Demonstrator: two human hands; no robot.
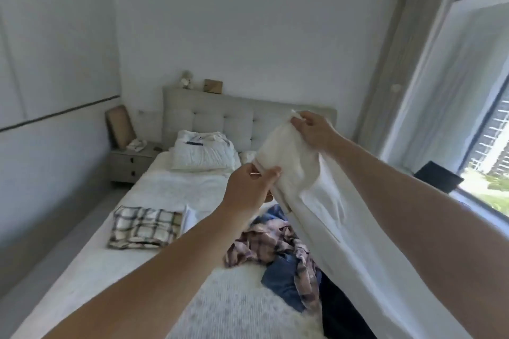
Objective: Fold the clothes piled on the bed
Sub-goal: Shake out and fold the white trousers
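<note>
Both hands, left hand [249,187] and right hand [314,129], pinched white trousers [316,190] aloft over the bed [165,190] and its clothes pile [278,250].

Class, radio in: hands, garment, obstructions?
Left hand and right hand gripping white garment, held up. Unfolded pile beneath. Nothing obstructing.

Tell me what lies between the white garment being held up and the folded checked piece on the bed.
Nothing visible blocks that path. The white garment hangs from both hands, left hand and right hand, above the bed. The folded checked piece lies to the left with bare sheet between. The unfolded pile lies below the garment, off that path.
</note>
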